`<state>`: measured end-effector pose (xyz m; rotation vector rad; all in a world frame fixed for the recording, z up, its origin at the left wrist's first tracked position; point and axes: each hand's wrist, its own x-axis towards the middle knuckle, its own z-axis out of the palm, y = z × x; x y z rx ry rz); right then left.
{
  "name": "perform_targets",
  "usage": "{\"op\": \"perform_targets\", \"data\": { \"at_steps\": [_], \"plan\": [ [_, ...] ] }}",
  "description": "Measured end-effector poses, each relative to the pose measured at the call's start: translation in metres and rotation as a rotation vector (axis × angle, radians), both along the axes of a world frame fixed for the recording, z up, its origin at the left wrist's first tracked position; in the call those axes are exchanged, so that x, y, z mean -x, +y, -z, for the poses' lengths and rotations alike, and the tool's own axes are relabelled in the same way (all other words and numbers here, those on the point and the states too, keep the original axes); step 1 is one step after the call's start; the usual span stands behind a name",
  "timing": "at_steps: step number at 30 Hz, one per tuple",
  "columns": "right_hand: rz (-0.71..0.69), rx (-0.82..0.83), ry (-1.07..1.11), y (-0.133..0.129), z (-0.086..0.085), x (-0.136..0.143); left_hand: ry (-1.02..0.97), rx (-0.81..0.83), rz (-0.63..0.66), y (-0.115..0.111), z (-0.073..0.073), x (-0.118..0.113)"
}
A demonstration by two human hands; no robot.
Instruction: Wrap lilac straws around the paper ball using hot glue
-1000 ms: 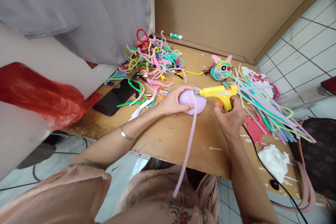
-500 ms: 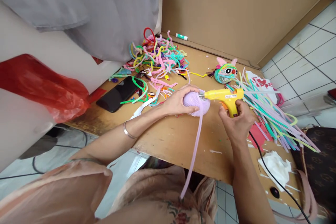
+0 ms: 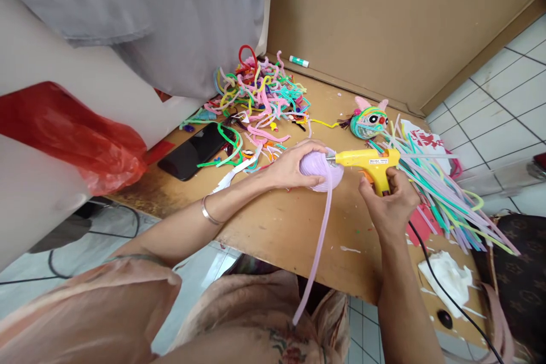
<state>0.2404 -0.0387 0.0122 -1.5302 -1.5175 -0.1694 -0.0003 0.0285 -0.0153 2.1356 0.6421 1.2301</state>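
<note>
My left hand (image 3: 294,168) is closed around a ball wrapped in lilac pipe cleaner (image 3: 314,170), thumb in front and fingers over the top. A loose lilac strand (image 3: 319,244) hangs from the ball over the table edge to my lap. In my right hand (image 3: 394,202) is a yellow hot glue gun (image 3: 369,160), gripped by its handle. Its metal nozzle points left at the ball's right side, at or very close to the surface; I cannot tell whether it touches. A clear glue stick (image 3: 429,156) sticks out of the gun's back.
Tangled pipe cleaners (image 3: 260,91) heap at the back, near a black phone (image 3: 196,151). A decorated ball with ears (image 3: 367,119) sits behind the gun. Straight pipe cleaners (image 3: 452,199), a white tissue (image 3: 447,276) and the gun's black cord (image 3: 443,284) lie right, beside a brown bag (image 3: 516,261).
The view has shifted slightly. My hands keep their holds on the ball and the glue gun, with the nozzle still at the ball's right side.
</note>
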Motion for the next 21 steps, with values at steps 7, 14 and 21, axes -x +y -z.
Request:
{"op": "perform_targets", "data": {
  "at_steps": [7, 14, 21],
  "plan": [
    [0.014, 0.059, 0.048, -0.0002, -0.0005, 0.0014, 0.014, 0.007, -0.016, -0.0032, -0.0019, 0.0009],
    [0.005, 0.084, 0.07, -0.0017, -0.0024, 0.0019, 0.006, 0.012, -0.003, -0.0021, -0.0013, 0.0014],
    [0.015, 0.205, 0.165, -0.0007, -0.0007, 0.002, 0.009, 0.029, 0.015, -0.0022, 0.0002, 0.0026]
  ]
}}
